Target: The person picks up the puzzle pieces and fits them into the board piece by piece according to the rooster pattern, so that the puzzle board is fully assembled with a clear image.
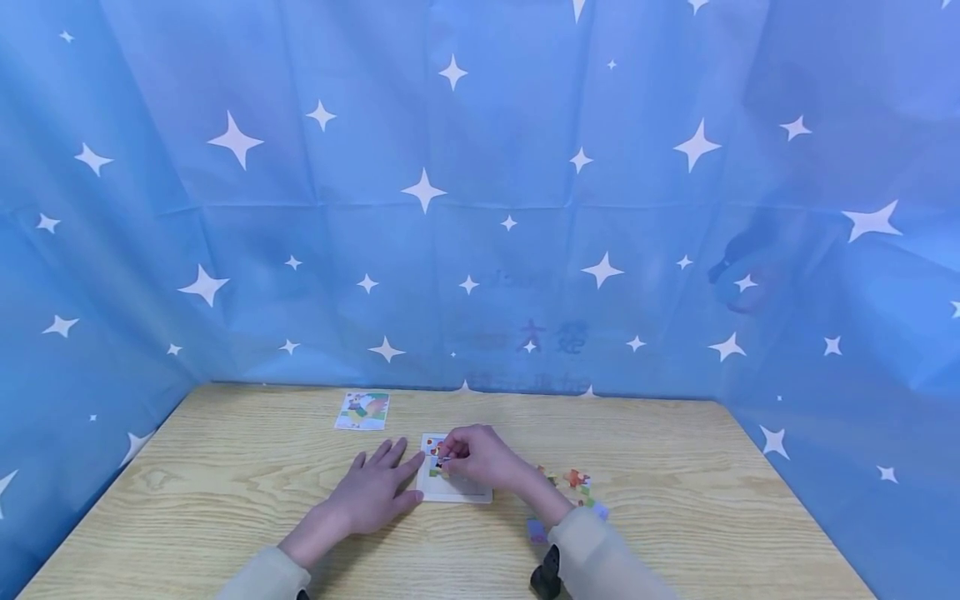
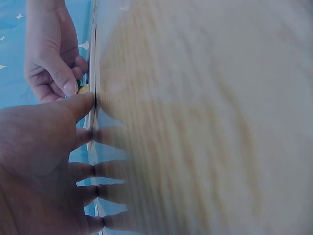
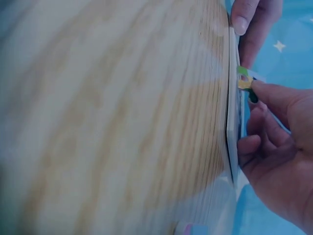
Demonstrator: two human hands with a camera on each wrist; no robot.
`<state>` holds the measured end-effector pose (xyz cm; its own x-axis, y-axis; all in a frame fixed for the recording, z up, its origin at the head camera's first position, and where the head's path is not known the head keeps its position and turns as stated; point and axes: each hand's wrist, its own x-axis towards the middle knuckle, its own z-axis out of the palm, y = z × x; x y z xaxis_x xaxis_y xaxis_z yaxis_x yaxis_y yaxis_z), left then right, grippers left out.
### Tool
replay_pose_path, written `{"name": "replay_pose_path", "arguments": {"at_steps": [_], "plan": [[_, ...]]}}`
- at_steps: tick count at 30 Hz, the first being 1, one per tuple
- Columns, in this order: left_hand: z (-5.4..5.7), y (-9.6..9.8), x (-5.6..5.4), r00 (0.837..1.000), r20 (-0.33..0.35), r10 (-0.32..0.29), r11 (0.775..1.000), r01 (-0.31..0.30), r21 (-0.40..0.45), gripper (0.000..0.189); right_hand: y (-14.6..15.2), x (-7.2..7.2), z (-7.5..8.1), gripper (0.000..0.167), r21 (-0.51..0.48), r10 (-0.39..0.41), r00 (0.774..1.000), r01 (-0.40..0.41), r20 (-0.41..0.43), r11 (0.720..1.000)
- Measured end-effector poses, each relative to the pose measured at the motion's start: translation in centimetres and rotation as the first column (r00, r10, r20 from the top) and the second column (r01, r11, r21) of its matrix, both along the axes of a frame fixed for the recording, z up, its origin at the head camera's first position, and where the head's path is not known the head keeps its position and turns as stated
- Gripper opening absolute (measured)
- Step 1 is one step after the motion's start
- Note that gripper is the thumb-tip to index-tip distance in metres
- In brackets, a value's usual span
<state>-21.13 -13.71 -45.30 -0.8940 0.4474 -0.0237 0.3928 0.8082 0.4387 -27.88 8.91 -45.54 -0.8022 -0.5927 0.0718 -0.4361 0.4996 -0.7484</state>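
A white-rimmed puzzle tray [image 1: 455,498] lies on the table, with some colourful pieces in its upper left part. My left hand [image 1: 372,492] lies with fingers spread, its index finger and thumb touching the tray's left edge. Over the tray, my right hand [image 1: 483,457] pinches a puzzle piece [image 3: 244,84] between thumb and fingers. Green and yellow show on that piece in the right wrist view; the fingers cover the rest. From the left wrist, the right hand [image 2: 54,63] appears just beyond the left thumb [image 2: 80,104].
Several loose puzzle pieces [image 1: 577,478] lie right of the tray, some beside the right forearm. A square picture card [image 1: 362,412] lies at the back left of the wooden table [image 1: 247,450]. Behind hangs a blue curtain [image 1: 480,233] with white stars.
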Motion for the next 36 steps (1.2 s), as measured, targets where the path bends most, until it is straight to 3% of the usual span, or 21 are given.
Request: {"name": "replay_pose_path", "arguments": {"at_steps": [14, 20, 27, 36], "plan": [[0.3, 0.0, 0.2, 1.0, 0.005, -0.002, 1.0, 0.002, -0.006, 0.06, -0.9, 0.0, -0.1, 0.006, 0.057, -0.025, 0.999, 0.027, -0.03, 0.998], [-0.7, -0.3, -0.2, 0.999, -0.027, -0.031, 0.999, 0.031, 0.007, 0.06, -1.1, -0.1, -0.3, 0.006, 0.084, -0.026, 0.995, 0.034, -0.091, 0.996], [-1.6, -0.4, -0.7, 0.999, -0.034, -0.023, 1.0, 0.024, 0.012, 0.059, -1.1, 0.1, -0.7, 0.006, 0.105, -0.034, 0.99, 0.048, -0.134, 0.993], [-0.6, -0.2, -0.2, 0.999, -0.026, -0.029, 1.0, 0.029, -0.003, 0.06, -1.2, 0.3, -0.7, 0.008, 0.145, -0.057, 0.984, 0.083, -0.17, 0.986]]}}
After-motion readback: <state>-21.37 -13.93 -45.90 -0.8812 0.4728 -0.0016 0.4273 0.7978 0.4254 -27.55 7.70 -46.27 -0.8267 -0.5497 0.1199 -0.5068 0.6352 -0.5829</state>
